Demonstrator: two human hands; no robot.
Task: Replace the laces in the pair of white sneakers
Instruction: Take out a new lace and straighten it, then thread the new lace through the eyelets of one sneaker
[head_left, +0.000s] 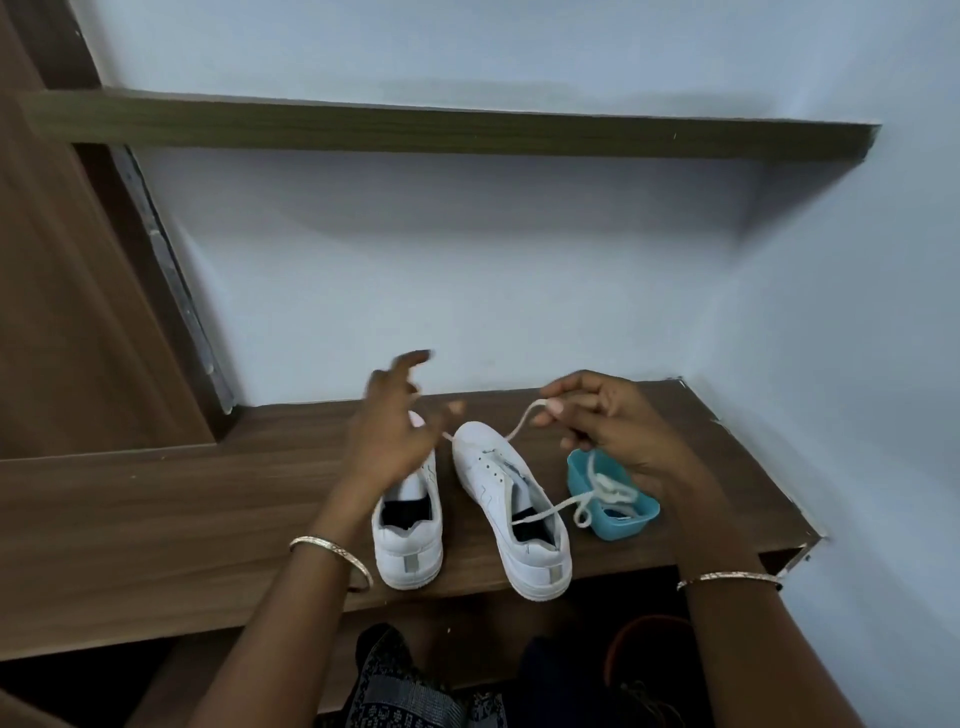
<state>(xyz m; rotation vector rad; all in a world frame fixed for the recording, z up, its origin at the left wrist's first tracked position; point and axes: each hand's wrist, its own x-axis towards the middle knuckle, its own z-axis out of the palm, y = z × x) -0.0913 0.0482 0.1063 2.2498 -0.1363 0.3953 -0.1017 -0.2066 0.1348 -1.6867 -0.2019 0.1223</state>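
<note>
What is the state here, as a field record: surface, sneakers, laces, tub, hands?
surface: wooden shelf
sneakers: left sneaker and right sneaker, side by side, heels toward camera
lace: runs from right sneaker's front to right hand
tub: blue tub beside right sneaker, spare lace trailing out
right hand: pinches lace
left hand: blurred, above left sneaker; grip unclear

A dark shelf (467, 127) spans the blue wall (467, 286) above a desk (156, 519).

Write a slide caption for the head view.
Right hand pinches white lace above the right sneaker; blurred left hand over the left sneaker; blue tub alongside.
</note>
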